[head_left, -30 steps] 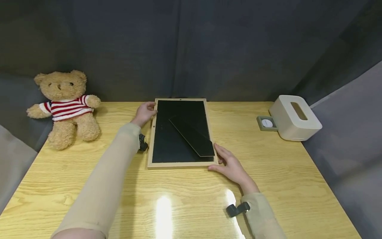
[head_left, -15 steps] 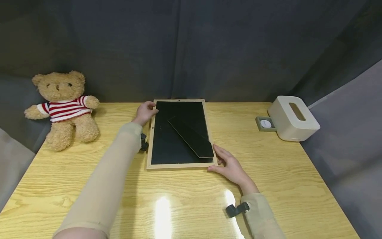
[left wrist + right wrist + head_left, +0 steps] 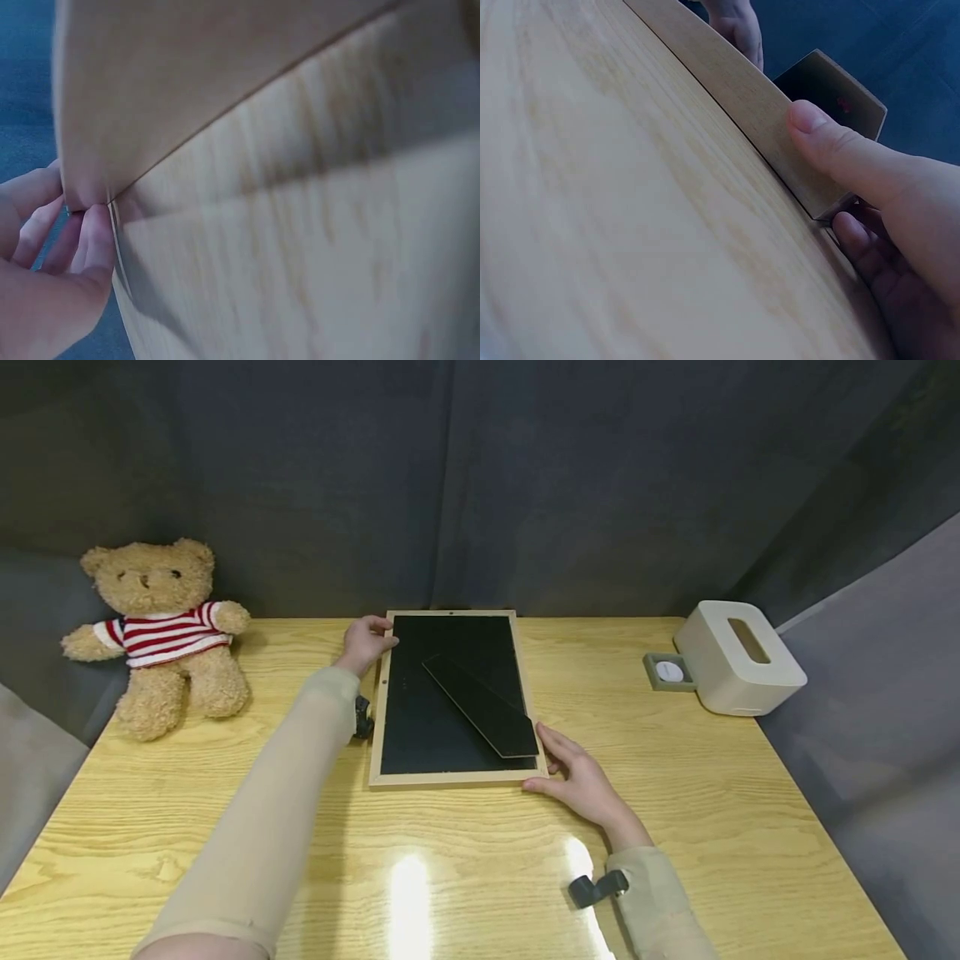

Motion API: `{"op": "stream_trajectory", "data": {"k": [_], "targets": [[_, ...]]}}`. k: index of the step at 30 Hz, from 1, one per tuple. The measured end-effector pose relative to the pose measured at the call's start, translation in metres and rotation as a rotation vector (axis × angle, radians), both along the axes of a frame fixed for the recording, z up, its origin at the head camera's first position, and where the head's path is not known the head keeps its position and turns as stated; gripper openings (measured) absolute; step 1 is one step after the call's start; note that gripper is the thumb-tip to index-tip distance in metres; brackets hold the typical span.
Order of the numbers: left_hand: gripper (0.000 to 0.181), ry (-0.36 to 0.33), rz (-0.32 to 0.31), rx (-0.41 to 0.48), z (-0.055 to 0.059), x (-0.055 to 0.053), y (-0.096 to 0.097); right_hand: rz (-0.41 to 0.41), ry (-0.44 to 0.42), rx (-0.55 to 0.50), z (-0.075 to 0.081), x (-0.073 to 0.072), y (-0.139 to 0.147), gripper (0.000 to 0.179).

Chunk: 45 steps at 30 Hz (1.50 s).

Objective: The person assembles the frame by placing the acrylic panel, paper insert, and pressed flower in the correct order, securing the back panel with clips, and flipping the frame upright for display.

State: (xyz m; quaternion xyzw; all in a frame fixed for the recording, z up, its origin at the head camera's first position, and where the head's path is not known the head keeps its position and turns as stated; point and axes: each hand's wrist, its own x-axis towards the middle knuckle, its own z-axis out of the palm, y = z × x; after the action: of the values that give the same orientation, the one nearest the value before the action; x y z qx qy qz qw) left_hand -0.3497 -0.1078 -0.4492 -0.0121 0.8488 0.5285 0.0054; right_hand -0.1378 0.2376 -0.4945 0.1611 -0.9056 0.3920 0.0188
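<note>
A picture frame with a pale wooden border lies back side up on the table, its black backing showing. A black stand flap slants across that backing towards the near right corner. At the upper left edge, my left hand pinches the border between thumb and fingers; the left wrist view shows fingertips around the frame's wooden side. My right hand grips the near right corner. In the right wrist view its thumb presses the frame's side while the fingers sit at the corner by the tabletop.
To the left a teddy bear in a striped shirt sits against the dark curtain. A cream tissue box stands on the right, with a small grey-green tray beside it holding a round white item. All rest on the wooden table.
</note>
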Motion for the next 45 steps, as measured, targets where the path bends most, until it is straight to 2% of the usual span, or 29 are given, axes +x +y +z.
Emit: {"op": "stream_trajectory", "data": {"k": [4,16,27,35,45], "targets": [[0.036,0.002,0.018,0.041,0.0007,0.0013,-0.0002,-0.002,-0.009,0.001,-0.0002,-0.0006,0.0003,0.094],[0.035,-0.009,0.013,0.044,0.0004,-0.0005,0.0008,-0.007,0.002,-0.003,-0.0026,-0.0005,0.0004,0.094],[0.033,-0.024,0.044,0.09,0.0008,0.0013,0.0035,-0.009,0.001,0.003,-0.0001,0.0006,0.0009,0.094],[0.034,-0.003,0.048,0.078,-0.0013,-0.0008,0.0023,-0.014,-0.006,0.013,0.0,0.0,0.0003,0.095],[0.035,0.009,0.055,0.105,-0.0057,-0.0026,0.0016,-0.012,0.013,0.005,0.0001,-0.0001,-0.001,0.094]]}}
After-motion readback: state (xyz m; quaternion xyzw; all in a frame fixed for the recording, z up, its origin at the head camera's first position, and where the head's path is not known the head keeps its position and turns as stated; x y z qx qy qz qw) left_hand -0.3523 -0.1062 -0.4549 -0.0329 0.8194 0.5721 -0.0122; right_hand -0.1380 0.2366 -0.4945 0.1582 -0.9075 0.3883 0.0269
